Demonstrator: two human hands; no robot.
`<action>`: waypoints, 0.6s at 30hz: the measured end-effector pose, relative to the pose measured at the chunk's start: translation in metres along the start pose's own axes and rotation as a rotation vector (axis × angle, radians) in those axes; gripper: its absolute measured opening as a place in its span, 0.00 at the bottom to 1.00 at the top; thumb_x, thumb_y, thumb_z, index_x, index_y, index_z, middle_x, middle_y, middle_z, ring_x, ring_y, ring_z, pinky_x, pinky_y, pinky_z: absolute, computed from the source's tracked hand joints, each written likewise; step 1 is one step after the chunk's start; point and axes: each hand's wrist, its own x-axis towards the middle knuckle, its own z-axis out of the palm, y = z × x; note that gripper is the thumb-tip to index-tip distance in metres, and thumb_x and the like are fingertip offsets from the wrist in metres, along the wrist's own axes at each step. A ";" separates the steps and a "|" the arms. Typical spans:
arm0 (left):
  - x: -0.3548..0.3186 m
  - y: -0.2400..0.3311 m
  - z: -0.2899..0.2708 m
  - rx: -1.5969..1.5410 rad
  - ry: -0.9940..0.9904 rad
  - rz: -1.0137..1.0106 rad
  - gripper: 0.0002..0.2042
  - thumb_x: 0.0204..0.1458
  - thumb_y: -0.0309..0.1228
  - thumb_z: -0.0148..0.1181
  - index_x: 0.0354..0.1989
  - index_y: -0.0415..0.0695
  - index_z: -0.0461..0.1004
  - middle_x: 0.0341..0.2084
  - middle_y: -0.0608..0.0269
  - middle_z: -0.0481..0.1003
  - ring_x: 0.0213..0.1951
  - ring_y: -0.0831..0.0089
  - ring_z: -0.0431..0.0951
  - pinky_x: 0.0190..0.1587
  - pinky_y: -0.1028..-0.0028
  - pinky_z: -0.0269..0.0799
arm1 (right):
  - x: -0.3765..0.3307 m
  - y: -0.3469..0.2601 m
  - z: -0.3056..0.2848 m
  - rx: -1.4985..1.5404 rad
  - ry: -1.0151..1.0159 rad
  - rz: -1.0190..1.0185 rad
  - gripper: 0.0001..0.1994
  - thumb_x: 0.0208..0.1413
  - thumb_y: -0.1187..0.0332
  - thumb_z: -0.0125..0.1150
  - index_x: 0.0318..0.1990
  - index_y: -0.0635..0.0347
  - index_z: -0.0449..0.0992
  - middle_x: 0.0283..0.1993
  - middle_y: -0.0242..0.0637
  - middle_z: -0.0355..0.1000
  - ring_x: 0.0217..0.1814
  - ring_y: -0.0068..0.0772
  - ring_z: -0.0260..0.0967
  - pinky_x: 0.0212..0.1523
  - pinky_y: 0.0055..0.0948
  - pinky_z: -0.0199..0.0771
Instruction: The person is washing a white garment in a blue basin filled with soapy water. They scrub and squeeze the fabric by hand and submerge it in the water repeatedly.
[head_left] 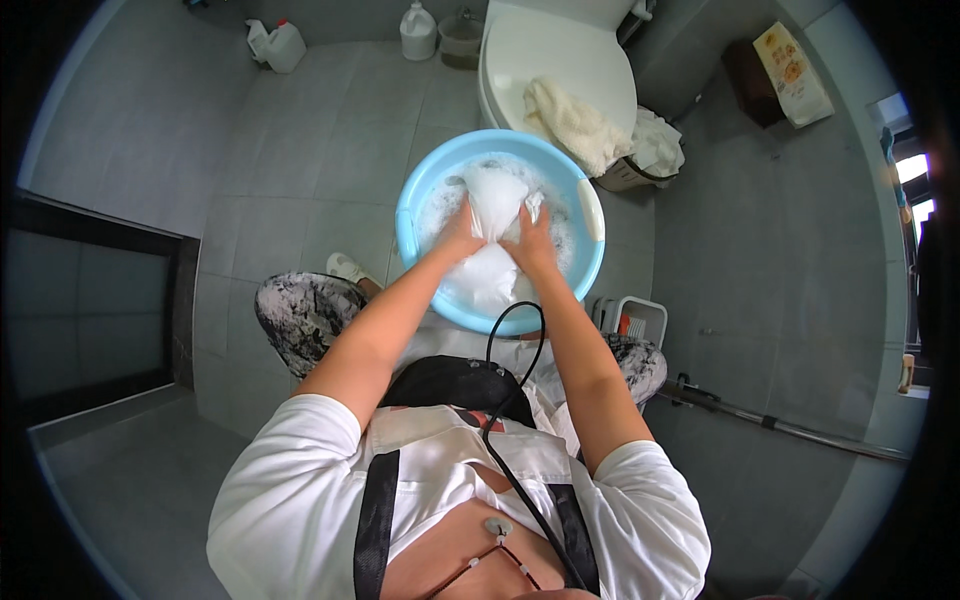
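Observation:
A light blue plastic basin [408, 228] holds sudsy water and a wet white cloth [492, 200]. Parts of the cloth bulge up, one toward the far side and one toward me. My left hand [460, 235] grips the cloth's left side, its fingers partly sunk in the foam. On the other side my right hand [532, 240] is closed on the same cloth, with a crumpled fold standing up by its fingertips. Both hands are close together near the basin's middle. Foam hides some of the fingertips.
Behind the basin stands a white toilet [545, 50] with a cream towel [575, 125] over its lid. A filled waste bin [630, 175] is beside it. White jugs [418, 32] line the back wall. A black cable [515, 390] hangs before me, near the basin's rim.

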 end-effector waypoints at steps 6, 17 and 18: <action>-0.004 0.013 0.010 0.266 -0.134 -0.114 0.33 0.34 0.31 0.62 0.53 0.44 0.55 0.40 0.46 0.68 0.45 0.53 0.67 0.47 0.64 0.62 | 0.040 0.048 0.042 -0.377 -0.314 0.012 0.23 0.39 0.61 0.60 0.46 0.58 0.67 0.54 0.50 0.57 0.56 0.48 0.55 0.50 0.42 0.60; 0.002 0.039 -0.030 -1.080 -0.070 -0.321 0.16 0.38 0.34 0.57 0.36 0.39 0.70 0.34 0.59 0.71 0.36 0.65 0.71 0.43 0.69 0.66 | 0.025 0.009 -0.076 0.884 -0.205 0.260 0.13 0.48 0.60 0.52 0.39 0.56 0.69 0.39 0.35 0.69 0.41 0.32 0.66 0.42 0.32 0.66; 0.004 0.038 -0.030 -1.220 -0.061 -0.358 0.17 0.38 0.34 0.57 0.37 0.40 0.70 0.35 0.58 0.71 0.36 0.64 0.71 0.43 0.68 0.65 | 0.023 0.006 -0.077 1.044 -0.216 0.241 0.13 0.48 0.60 0.52 0.40 0.56 0.68 0.38 0.33 0.68 0.41 0.30 0.66 0.42 0.31 0.66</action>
